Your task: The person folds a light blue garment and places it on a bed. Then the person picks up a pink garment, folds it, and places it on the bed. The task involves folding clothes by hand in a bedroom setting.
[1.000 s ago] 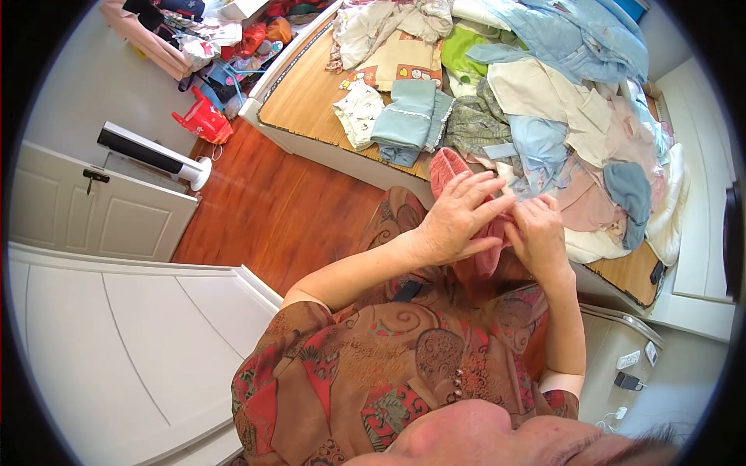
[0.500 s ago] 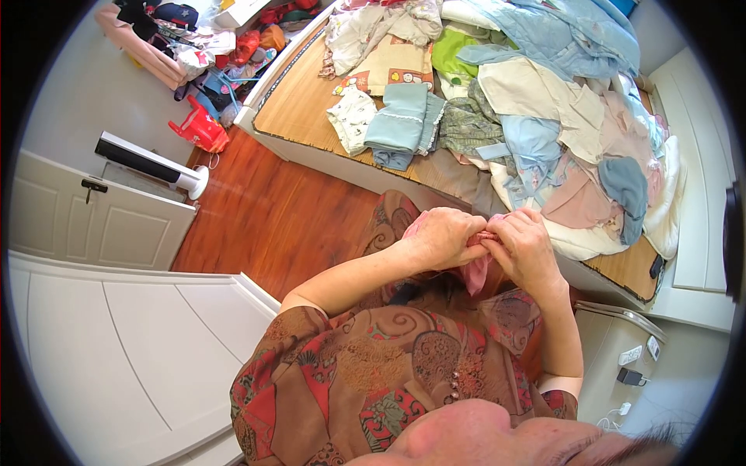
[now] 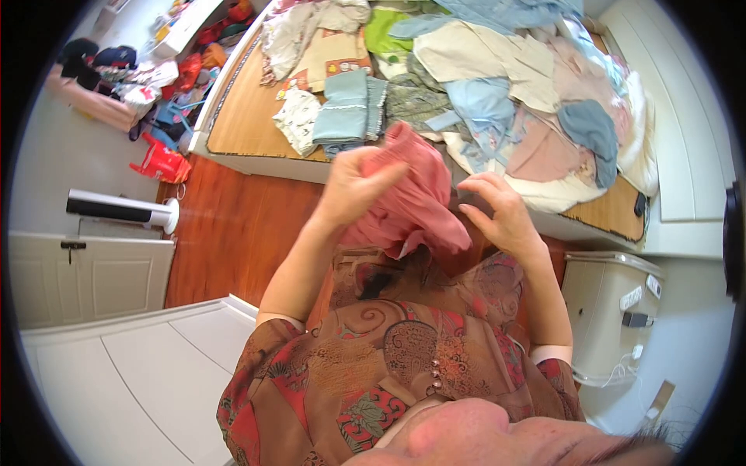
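A pink garment with a gathered, elastic-looking band (image 3: 416,190) hangs in loose folds in front of my chest. My left hand (image 3: 351,186) grips it at its left side, thumb laid over the cloth and the other fingers partly hidden behind it. To the right of the cloth, my right hand (image 3: 501,211) is raised with thumb and fingers apart and nothing between them. Beyond both hands, on the bed platform, lie a folded grey-blue garment (image 3: 342,109) and a small white patterned garment (image 3: 298,124).
Loose clothes cover much of the wooden bed platform (image 3: 233,116), among them a cream garment (image 3: 482,58) and a dark blue-grey cloth (image 3: 592,132). A white tower-shaped appliance (image 3: 124,211) and a red bag (image 3: 165,161) are at the left. A pale cabinet (image 3: 602,311) stands right.
The pink garment, bunched small between both hands before, now hangs spread from my left hand. My right hand has let go and moved off to the right. The view has shifted too.
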Demonstrator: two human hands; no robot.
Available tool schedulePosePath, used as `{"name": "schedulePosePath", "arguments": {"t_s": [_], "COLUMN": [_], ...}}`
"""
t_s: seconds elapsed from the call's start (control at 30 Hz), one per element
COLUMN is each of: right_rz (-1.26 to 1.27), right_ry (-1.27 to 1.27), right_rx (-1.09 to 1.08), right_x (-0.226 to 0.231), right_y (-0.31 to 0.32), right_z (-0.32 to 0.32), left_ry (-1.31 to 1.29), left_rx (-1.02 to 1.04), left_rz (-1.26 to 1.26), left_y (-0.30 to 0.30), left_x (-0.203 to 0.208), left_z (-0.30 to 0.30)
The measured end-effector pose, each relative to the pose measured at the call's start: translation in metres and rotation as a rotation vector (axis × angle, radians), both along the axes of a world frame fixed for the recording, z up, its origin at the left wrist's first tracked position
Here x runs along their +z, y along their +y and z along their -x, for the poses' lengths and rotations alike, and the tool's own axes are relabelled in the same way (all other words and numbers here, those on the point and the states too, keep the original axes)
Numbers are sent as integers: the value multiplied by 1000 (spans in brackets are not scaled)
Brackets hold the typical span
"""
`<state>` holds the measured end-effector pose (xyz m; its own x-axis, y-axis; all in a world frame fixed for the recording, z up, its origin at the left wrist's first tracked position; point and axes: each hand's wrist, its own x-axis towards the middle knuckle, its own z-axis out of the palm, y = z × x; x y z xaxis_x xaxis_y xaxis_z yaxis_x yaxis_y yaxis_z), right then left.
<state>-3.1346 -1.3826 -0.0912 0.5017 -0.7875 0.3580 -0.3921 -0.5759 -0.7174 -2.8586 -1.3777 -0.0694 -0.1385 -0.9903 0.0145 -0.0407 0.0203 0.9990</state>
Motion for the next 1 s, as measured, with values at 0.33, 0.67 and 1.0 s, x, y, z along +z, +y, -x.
{"name": "schedulePosePath", "arguments": {"t_s": [0.33, 0.67, 1.0], "right_rz": [-71, -547, -887], "right_ry": [-2, -143, -397], "right_rx": [-69, -206, -331], "right_x": [-56, -190, -296], "right_y": [0, -24, -29], "right_z": [25, 52, 72], "left_ry": [523, 446, 336], "left_rx": [306, 330, 85], "left_rz": [-256, -123, 140], "left_y": [-2, -7, -12], "left_x": [23, 26, 55], "left_z": [-16, -36, -76]}}
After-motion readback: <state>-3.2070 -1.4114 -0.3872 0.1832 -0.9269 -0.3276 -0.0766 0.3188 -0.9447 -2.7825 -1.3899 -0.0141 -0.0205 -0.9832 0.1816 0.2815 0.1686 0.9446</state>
